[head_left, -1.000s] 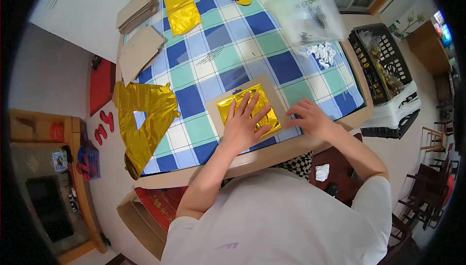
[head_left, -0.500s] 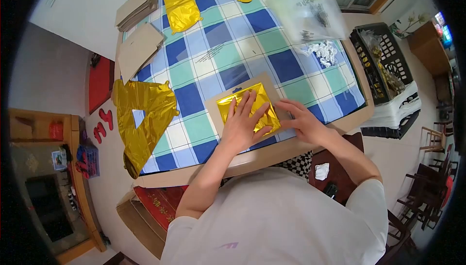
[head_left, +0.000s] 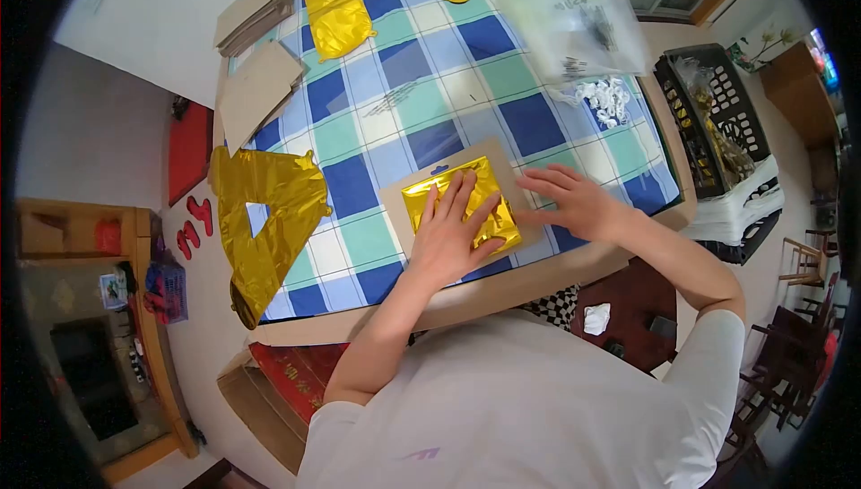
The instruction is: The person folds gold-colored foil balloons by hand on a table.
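- The left hand (head_left: 446, 240) lies flat and open, fingers spread, on the folded gold foil (head_left: 462, 205). It grips nothing — the palm only presses, which seems to keep the springy foil from opening.
- The right hand (head_left: 574, 202) is also open, fingers stretched, and it rests at the right edge of the cardboard sheet (head_left: 513, 173). It holds nothing; I think it steadies the sheet, or smooths that side of the foil.
- The folded gold foil sits in the middle of the cardboard sheet, and the sheet lies on the checked tablecloth (head_left: 421, 95) near the front edge of the table, just before the person.
- To the left, a large gold foil balloon (head_left: 269, 211) lies unfolded and hangs partly over the table edge — well apart from the hands.
- At the far side two more gold balloons (head_left: 336, 5) lie flat, and plain cardboard pieces (head_left: 257, 86) wait in loose stacks at the far left corner.
- At the far right, clear plastic bags (head_left: 578, 27) and a heap of small white pieces (head_left: 605, 96) lie together.
- Beside the table on the right stands a black crate (head_left: 695, 81) with gold things inside.
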A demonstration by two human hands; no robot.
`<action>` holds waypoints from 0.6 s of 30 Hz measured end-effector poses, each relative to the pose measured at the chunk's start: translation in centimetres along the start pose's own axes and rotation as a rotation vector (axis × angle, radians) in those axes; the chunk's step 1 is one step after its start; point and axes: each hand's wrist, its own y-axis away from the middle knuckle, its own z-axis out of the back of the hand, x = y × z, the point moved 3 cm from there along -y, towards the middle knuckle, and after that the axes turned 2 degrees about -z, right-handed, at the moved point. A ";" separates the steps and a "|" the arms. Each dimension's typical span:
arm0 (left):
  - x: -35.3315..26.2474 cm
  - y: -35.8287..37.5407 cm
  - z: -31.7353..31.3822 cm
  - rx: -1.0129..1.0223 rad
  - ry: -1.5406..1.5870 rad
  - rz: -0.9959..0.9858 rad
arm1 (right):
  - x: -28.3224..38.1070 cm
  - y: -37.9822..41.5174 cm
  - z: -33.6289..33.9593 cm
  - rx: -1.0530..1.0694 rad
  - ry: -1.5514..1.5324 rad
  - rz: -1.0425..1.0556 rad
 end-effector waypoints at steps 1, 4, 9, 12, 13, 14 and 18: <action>0.0 0.0 0.1 0.007 0.003 0.003 | 0.0 0.4 0.0 -0.020 0.029 -0.048; 0.0 -0.1 0.3 0.013 0.024 -0.001 | 0.4 0.5 -1.8 -0.061 0.023 -0.074; 0.0 0.0 0.5 0.001 0.036 -0.019 | 0.5 0.1 -1.8 -0.092 0.057 -0.092; 0.0 0.1 0.3 -0.011 0.044 -0.029 | 0.4 0.1 -2.0 -0.078 0.058 -0.070; 0.1 0.1 0.2 -0.018 0.040 -0.041 | 0.3 0.1 -2.2 -0.071 0.057 -0.061; 0.1 0.1 0.1 -0.024 0.036 -0.052 | 0.4 0.1 -2.3 -0.073 0.029 -0.054; 0.1 0.1 -0.1 -0.031 0.046 -0.054 | 1.0 -0.2 -2.5 -0.069 -0.056 -0.030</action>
